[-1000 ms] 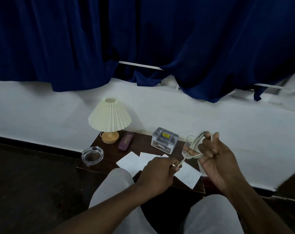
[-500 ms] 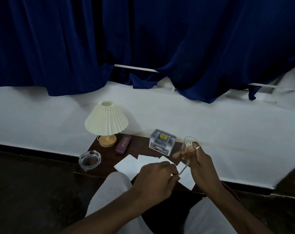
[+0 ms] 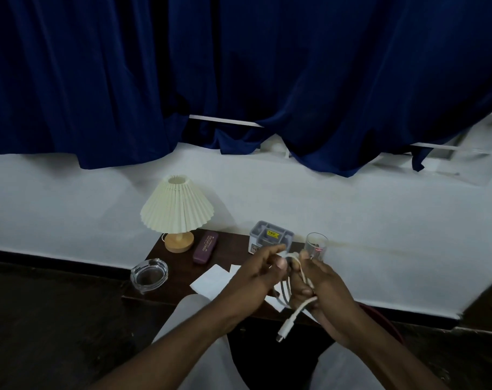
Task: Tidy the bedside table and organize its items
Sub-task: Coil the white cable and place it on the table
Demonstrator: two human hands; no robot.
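Both hands, left hand (image 3: 256,280) and right hand (image 3: 320,288), having drawn together, are gripping what looks like a coiled white cable (image 3: 295,311) above the bedside table (image 3: 180,266).

Dark blue curtain (image 3: 239,66) hangs across the top, its hem bunched on a white ledge (image 3: 267,192); below runs a dark baseboard (image 3: 56,260) and dark floor (image 3: 42,333)

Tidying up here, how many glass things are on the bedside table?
2: an ashtray at the front left corner, a drinking glass at the back right, behind the right hand.
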